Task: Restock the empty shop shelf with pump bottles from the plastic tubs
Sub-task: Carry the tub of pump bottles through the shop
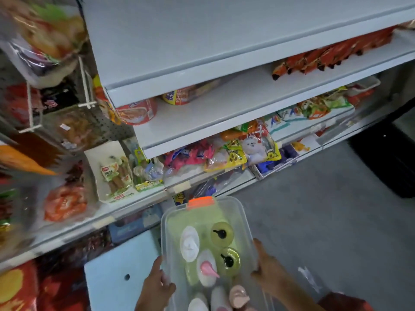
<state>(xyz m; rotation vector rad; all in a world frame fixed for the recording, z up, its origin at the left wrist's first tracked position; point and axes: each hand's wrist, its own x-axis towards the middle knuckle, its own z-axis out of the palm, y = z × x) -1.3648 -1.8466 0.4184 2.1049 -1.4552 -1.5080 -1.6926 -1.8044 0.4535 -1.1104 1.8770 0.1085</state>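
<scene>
Pump bottles (222,234), bare shelf (179,41), grey floor (314,209)

A tub (244,217) sits low in the middle, in front of the shelving, with pump bottles (229,261) standing inside it. The left hand (155,286) grips the tub's left wall, the right hand (267,270) its right wall. Behind and above rise the shelves: the top shelf (179,41) uppermost, then one carrying noodle cups (137,112) at its left end and packets (325,59) at its right, and below that one crowded with snack bags (233,151). Hanging bags (45,41) fill the rack left of the shelves. The floor (314,198) lies to the right.
</scene>
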